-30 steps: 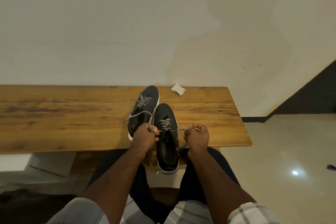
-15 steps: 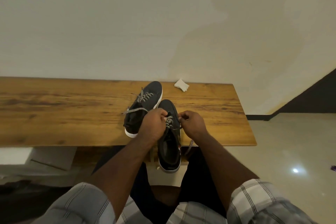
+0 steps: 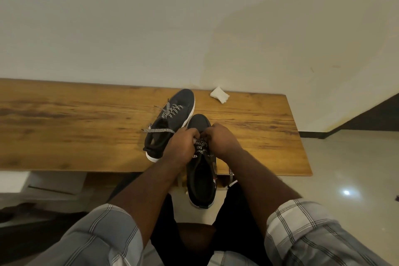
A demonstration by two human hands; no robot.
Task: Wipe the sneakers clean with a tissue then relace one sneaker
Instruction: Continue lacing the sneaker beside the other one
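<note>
Two dark sneakers with white soles sit on a wooden table (image 3: 86,127). The far sneaker (image 3: 172,119) lies at the middle with its black-and-white lace loose. The near sneaker (image 3: 201,177) hangs its heel over the table's front edge. My left hand (image 3: 182,143) and my right hand (image 3: 222,139) meet over its lacing, fingers curled on the black-and-white lace (image 3: 200,147). One lace end dangles below the table edge on the right. A crumpled white tissue (image 3: 219,94) lies at the back near the wall.
The table stands against a pale wall. Its right end stops at about three quarters of the view, with a glossy tiled floor (image 3: 345,168) beyond. My knees in dark trousers sit under the front edge.
A second ago my hands were apart, pulling the lace ends sideways. They have come together over the middle of the near sneaker's lacing.
</note>
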